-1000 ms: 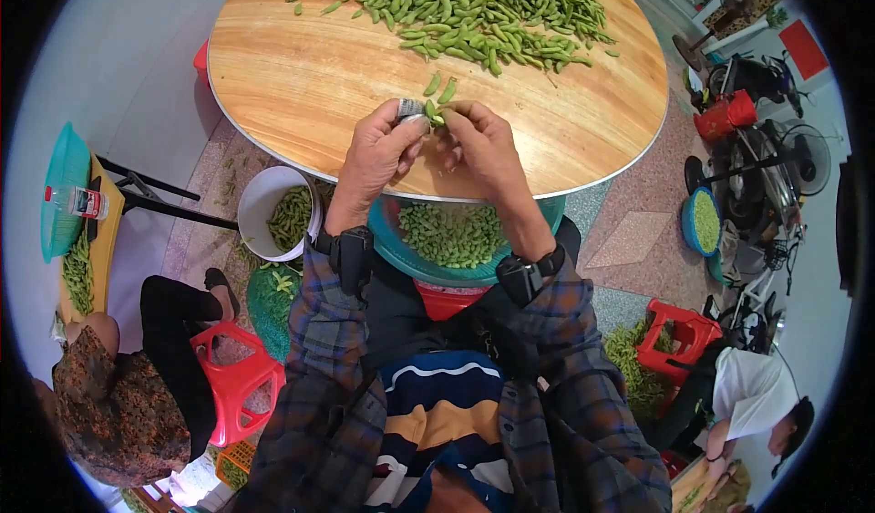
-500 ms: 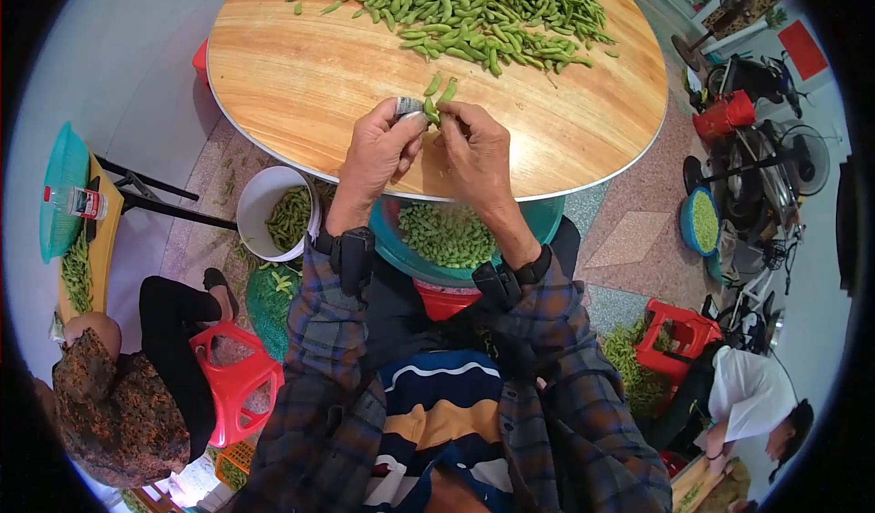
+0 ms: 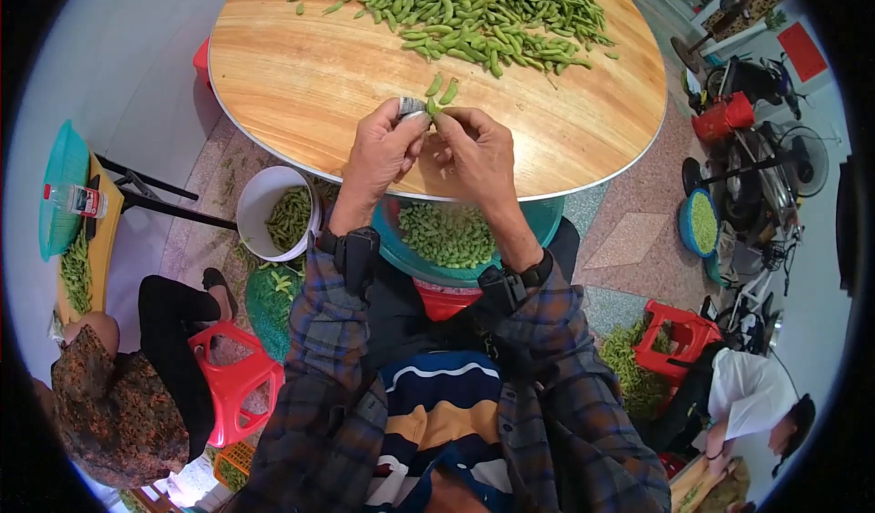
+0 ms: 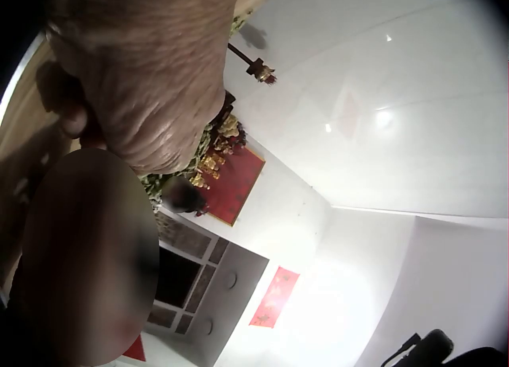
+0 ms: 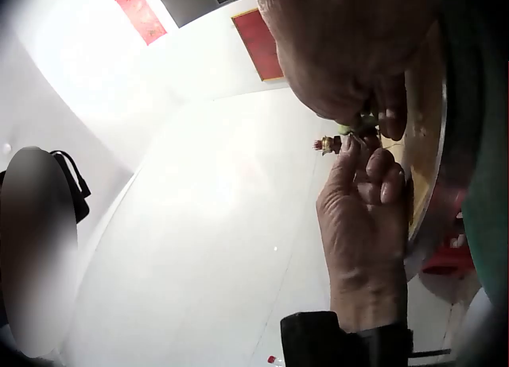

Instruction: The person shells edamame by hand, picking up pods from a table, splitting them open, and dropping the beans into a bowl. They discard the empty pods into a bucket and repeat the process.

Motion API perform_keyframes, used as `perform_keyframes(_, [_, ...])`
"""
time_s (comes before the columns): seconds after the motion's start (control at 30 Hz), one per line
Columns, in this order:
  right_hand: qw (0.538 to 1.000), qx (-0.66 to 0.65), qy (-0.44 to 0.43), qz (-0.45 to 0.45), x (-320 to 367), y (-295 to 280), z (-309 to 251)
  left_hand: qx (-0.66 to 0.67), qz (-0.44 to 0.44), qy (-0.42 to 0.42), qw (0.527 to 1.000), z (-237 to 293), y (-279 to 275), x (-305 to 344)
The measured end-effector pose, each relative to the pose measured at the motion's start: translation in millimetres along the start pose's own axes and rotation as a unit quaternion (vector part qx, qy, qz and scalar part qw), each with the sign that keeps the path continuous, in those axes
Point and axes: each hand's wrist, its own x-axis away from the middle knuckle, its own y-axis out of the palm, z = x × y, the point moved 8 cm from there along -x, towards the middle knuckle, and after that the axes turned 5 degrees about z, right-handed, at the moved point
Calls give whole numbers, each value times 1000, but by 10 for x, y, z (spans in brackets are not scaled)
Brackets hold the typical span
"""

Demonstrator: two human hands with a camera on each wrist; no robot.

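Above the near edge of the tabletop (image 3: 301,112), at the frame's upper centre, we pinch a green pod (image 3: 432,108) between the fingers of our left hand (image 3: 383,148) and right hand (image 3: 481,152).

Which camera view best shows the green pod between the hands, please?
The head view: the green pod stands out clearest there, between left hand and right hand. The right wrist view shows only a sliver of green; the left wrist view, none.
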Motion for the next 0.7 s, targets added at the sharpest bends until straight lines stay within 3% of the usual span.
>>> perform_keyframes(0.17, [999,-1,-26,33,34,-15,-1,-5,12,5,1000,2,-10,0])
perform_keyframes(0.37, [1000,17,-17,-14,22,-2,44,-11,7,-7,1000,-6,-4,9])
perform_keyframes(0.43, [996,-63,26,-51,-1,47,97,-15,6,2,1000,-3,-9,5])
perform_keyframes(0.7, [989,-53,107,-82,-42,11,103,-23,10,-9,1000,18,-7,25])
